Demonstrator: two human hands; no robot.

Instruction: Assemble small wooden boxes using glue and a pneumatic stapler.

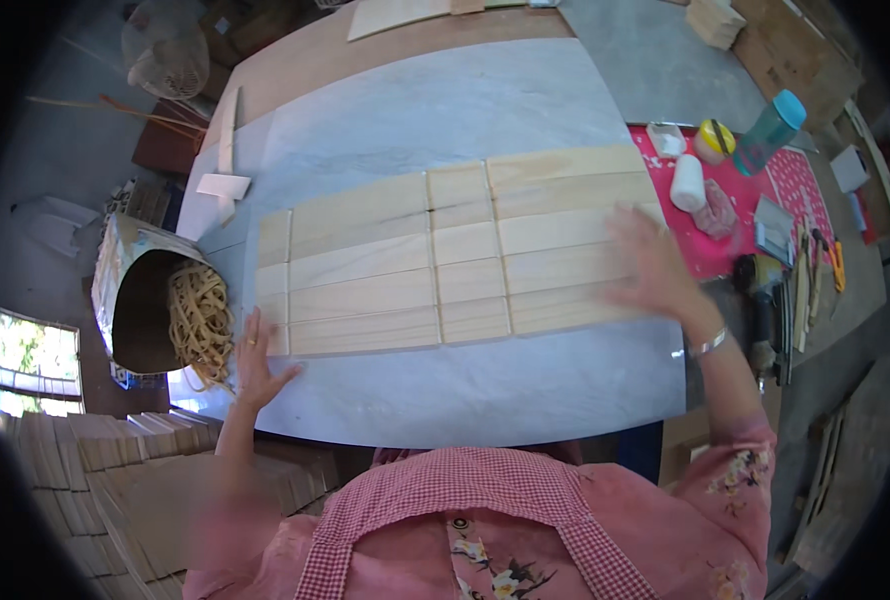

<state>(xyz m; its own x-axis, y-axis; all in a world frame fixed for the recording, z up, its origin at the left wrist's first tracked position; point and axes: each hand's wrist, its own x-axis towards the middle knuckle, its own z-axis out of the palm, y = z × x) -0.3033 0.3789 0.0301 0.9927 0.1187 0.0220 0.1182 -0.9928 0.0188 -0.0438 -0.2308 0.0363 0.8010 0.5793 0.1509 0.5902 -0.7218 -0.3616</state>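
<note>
Slats (445,262) of pale wood lie edge to edge in a flat sheet on the grey worktop (465,390), long axes running left to right, probably so the rows stay aligned. Left hand (255,362) rests open at the sheet's left end; right hand (655,265), fingers spread and blurred, presses on its right end, gripping nothing

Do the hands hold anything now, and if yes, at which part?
Nothing is held. The left hand lies flat, open, at the lower left corner of the wooden slats. The right hand, blurred, is spread open over their right end.
</note>
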